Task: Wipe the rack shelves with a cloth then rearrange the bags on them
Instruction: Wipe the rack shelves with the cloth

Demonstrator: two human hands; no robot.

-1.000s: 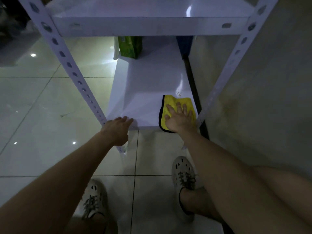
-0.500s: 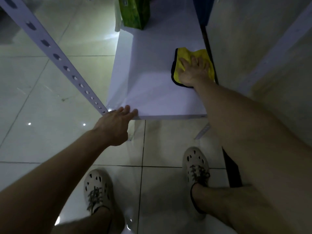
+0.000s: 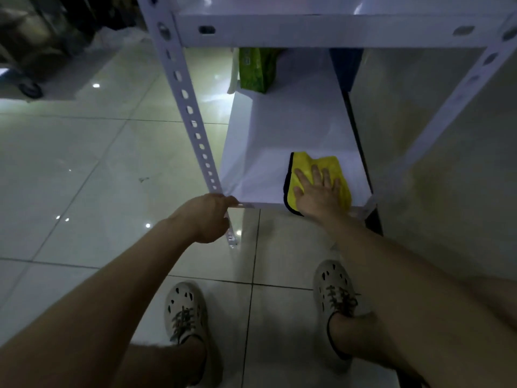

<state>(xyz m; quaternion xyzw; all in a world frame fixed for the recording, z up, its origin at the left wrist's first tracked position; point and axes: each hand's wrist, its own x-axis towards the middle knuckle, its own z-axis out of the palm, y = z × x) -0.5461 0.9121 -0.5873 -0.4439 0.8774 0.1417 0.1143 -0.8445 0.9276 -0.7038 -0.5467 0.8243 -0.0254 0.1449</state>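
Observation:
A white metal rack has a low shelf (image 3: 265,163) and an upper shelf (image 3: 307,29) above it. My right hand (image 3: 319,194) lies flat with spread fingers on a yellow cloth with a dark edge (image 3: 335,166), pressing it onto the low shelf's front right corner. The cloth hangs slightly over the front edge. My left hand (image 3: 204,217) grips the shelf's front left corner, where it meets the perforated post (image 3: 184,93). At the back of the low shelf stands a green bag (image 3: 254,71), and something blue (image 3: 345,63) sits at the back right.
A pale wall (image 3: 447,191) runs close along the rack's right side. Glossy floor tiles (image 3: 98,163) spread out to the left. A dark wheeled cart (image 3: 28,51) stands at the far left. My two feet in pale shoes are just in front of the rack.
My right hand has drawn the cloth from the middle right of the shelf back to its front right corner. My left hand's fingers have curled onto the front left corner.

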